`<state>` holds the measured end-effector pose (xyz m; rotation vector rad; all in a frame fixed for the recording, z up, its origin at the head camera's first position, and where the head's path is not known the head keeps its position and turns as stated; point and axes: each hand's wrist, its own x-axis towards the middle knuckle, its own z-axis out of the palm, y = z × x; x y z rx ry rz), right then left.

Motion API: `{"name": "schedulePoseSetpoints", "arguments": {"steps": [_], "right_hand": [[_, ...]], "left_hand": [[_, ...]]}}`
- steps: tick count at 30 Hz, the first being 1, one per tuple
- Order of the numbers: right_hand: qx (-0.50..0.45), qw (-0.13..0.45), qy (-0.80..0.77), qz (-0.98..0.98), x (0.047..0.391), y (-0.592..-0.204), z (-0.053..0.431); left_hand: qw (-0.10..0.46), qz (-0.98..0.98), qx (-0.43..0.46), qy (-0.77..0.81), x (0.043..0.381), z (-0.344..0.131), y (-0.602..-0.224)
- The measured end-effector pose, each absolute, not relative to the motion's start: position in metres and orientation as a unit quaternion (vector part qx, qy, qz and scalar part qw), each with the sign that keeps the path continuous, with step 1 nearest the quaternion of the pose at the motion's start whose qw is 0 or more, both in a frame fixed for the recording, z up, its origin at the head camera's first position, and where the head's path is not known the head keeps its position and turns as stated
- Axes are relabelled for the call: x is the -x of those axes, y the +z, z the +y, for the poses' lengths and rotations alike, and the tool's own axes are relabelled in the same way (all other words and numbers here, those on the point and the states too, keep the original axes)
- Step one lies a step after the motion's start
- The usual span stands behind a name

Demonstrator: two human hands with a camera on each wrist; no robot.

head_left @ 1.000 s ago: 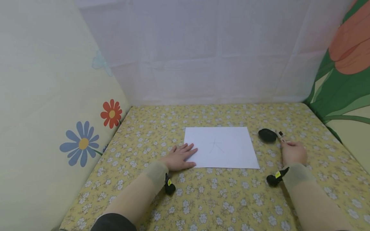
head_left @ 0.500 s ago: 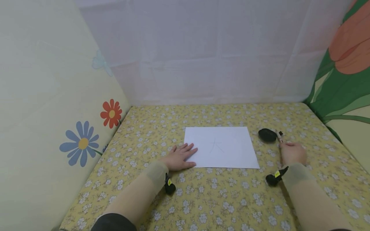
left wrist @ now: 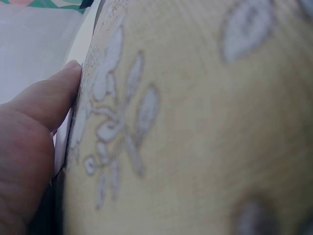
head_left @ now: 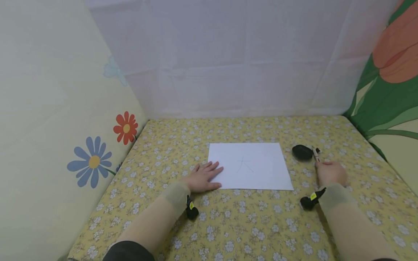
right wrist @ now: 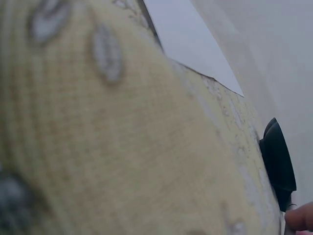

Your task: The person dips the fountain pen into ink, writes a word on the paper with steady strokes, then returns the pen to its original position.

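Note:
My left hand (head_left: 202,178) lies flat with spread fingers on the left part of a white sheet of paper (head_left: 267,166). Thin lines forming a character like 大 (head_left: 244,165) are drawn on the sheet. To the right of the paper, my right hand (head_left: 332,174) is curled and pinches the near end of a slim, light pen-like stick (head_left: 316,156) with a dark patch at its far end. Just left of that stick sits a black oval object (head_left: 302,152), its kind unclear. In the right wrist view only a fingertip (right wrist: 301,216) shows beside the black object.
A yellow floral cloth (head_left: 248,224) covers the table. Behind it hangs a white sheet backdrop (head_left: 241,72). Flower-printed panels stand at the left (head_left: 65,108) and right (head_left: 392,90). Each wrist wears a black strap with a camera.
The right hand and the stick's near end have shifted very slightly left, so the stick points more directly away. My left hand and the paper stay in place.

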<state>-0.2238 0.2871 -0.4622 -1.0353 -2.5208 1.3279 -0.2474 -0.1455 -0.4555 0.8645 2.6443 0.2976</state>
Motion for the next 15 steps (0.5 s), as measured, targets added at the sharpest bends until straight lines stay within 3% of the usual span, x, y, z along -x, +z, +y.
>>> {"name": "schedulePoseSetpoints", "arguments": {"steps": [15], "right_hand": [[0.324,0.047,0.423,-0.845,0.224,-0.4646,0.2896]], "left_hand": [[0.171,0.931,-0.306,0.106,0.2493,-0.1461,-0.4578]]}}
